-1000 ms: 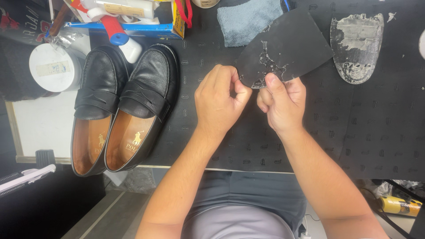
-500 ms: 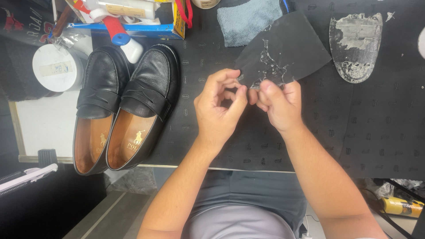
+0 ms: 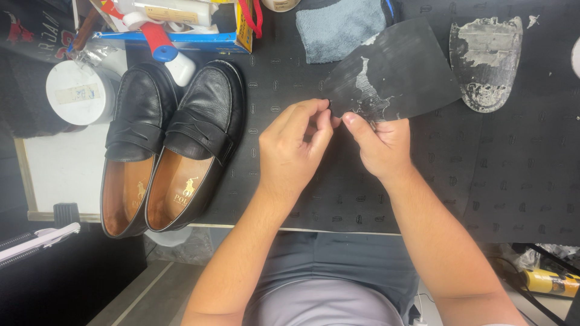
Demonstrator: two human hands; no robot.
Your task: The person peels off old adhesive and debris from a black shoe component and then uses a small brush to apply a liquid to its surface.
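Observation:
A black rubber sole sheet (image 3: 399, 75), smeared with whitish glue residue, lies on the dark mat (image 3: 495, 175). My right hand (image 3: 380, 142) pinches its near edge. My left hand (image 3: 296, 148) has its fingertips closed at the same near-left corner of the sheet, touching it next to the right thumb. A pair of black leather loafers (image 3: 175, 145) with tan linings stands side by side to the left of my left hand.
A worn sole piece (image 3: 486, 60) with white glue patches lies at the far right. A grey-blue cloth (image 3: 341, 27) sits behind the sheet. A white round tub (image 3: 78, 93), a glue bottle with a red cap (image 3: 163, 42) and a box crowd the far left.
Both hands have shifted slightly left and nearer the sheet's corner; my left fingers have closed in on the corner beside the right thumb. The shoes have not moved.

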